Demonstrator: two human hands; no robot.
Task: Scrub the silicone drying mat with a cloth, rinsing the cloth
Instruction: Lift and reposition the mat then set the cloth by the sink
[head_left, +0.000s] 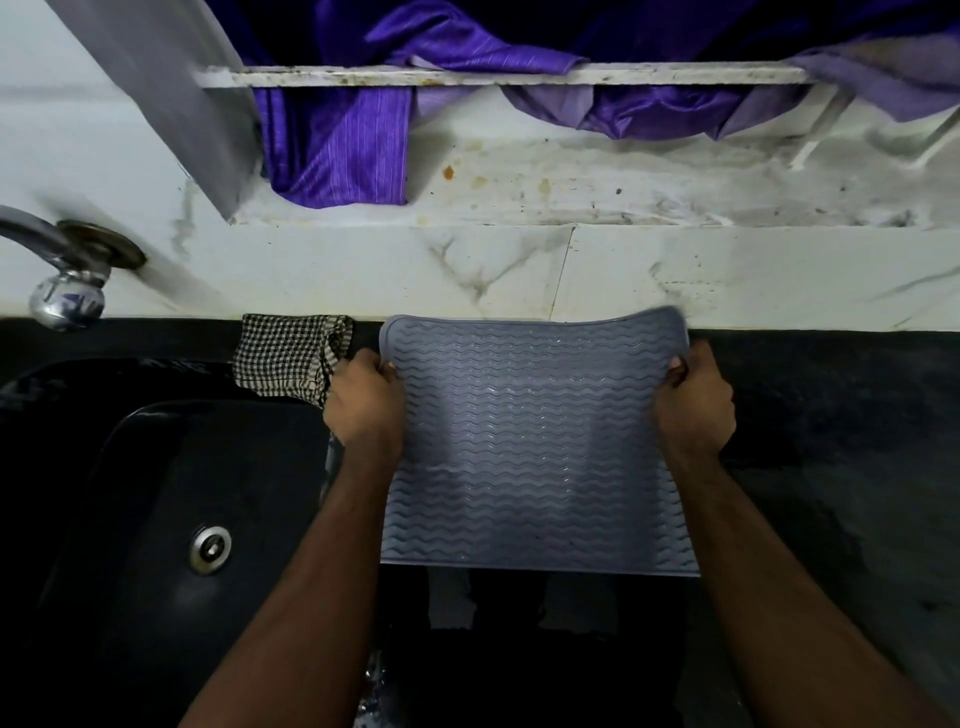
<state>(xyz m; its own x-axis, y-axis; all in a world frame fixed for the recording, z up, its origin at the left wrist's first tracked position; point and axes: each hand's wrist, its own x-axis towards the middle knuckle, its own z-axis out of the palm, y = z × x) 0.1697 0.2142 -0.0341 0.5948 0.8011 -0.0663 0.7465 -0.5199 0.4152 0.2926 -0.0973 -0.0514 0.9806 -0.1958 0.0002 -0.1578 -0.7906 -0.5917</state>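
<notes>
A grey silicone drying mat (535, 447) with wavy ridges is held up between both hands above the black counter, its far edge near the wall and its near edge hanging past the counter front. My left hand (366, 402) grips the mat's left edge near the far corner. My right hand (693, 402) grips the right edge, thumb on top. A checked black-and-white cloth (288, 358) lies crumpled on the counter just left of my left hand, against the wall, untouched.
A black sink (171, 493) with a metal drain (209, 548) sits at the left. A chrome tap (62, 275) sticks out of the white marble wall above it. Purple curtain fabric (337, 150) hangs over a stained sill. Dark counter (841, 415) stretches to the right.
</notes>
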